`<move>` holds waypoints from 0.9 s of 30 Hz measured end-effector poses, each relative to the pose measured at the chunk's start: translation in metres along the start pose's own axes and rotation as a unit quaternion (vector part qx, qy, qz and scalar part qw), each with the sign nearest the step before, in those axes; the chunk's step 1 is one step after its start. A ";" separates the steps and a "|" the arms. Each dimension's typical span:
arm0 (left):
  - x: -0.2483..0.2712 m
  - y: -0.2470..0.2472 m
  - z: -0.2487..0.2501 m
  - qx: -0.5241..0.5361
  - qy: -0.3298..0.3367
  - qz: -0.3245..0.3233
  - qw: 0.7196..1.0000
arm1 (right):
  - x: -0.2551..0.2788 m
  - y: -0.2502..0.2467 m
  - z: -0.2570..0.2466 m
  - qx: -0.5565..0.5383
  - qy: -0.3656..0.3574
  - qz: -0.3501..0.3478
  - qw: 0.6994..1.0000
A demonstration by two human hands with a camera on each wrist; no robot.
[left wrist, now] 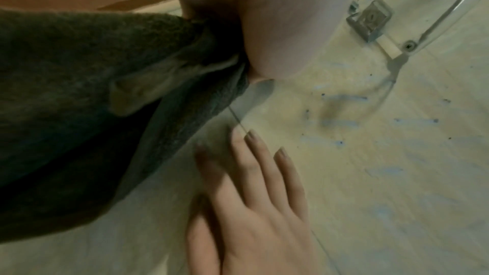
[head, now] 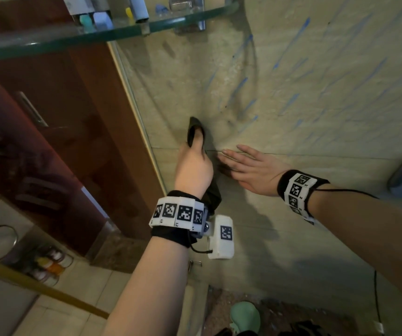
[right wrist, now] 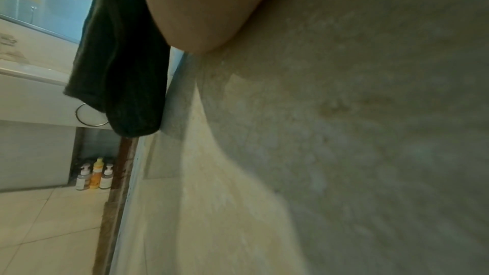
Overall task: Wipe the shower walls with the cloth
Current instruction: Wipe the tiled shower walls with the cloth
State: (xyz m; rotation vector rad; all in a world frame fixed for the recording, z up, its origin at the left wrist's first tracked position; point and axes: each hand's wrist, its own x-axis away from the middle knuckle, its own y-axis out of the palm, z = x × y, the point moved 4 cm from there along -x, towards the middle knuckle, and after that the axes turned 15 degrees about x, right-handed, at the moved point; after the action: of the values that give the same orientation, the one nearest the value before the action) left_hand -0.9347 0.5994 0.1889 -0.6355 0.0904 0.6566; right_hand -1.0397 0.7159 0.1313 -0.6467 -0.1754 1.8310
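Observation:
A dark cloth (head: 195, 132) lies bunched against the beige shower wall (head: 316, 93), its tail hanging down past the wrist. My left hand (head: 194, 166) grips it near the wall's left edge; the fingers are hidden in the folds. The left wrist view shows the cloth (left wrist: 79, 91) coming out from under the palm (left wrist: 278, 18). My right hand (head: 248, 166) lies flat on the wall just right of the cloth, fingers (left wrist: 254, 154) straight, holding nothing. Blue streaks (head: 289, 103) mark the wall above and to the right. In the right wrist view the cloth (right wrist: 119, 70) hangs left of my palm (right wrist: 198, 7).
A glass shelf (head: 98, 32) with toiletries juts out overhead. A glass panel edge (head: 142, 117) and a dark wooden door (head: 74, 117) stand left. Bottles (right wrist: 95, 175) sit on the floor outside. A metal bracket (left wrist: 370, 20) is fixed to the wall. A green shoe (head: 244, 316) is below.

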 end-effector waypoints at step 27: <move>-0.027 -0.041 0.039 0.071 -0.001 -0.034 0.997 | -0.006 -0.026 -0.007 -0.099 0.066 -0.006 0.993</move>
State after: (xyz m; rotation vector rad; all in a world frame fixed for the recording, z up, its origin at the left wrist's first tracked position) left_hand -0.9369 0.5821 0.2491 -0.4991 0.1120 0.5796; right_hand -1.0131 0.7182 0.1386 -0.9020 -0.2749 1.7656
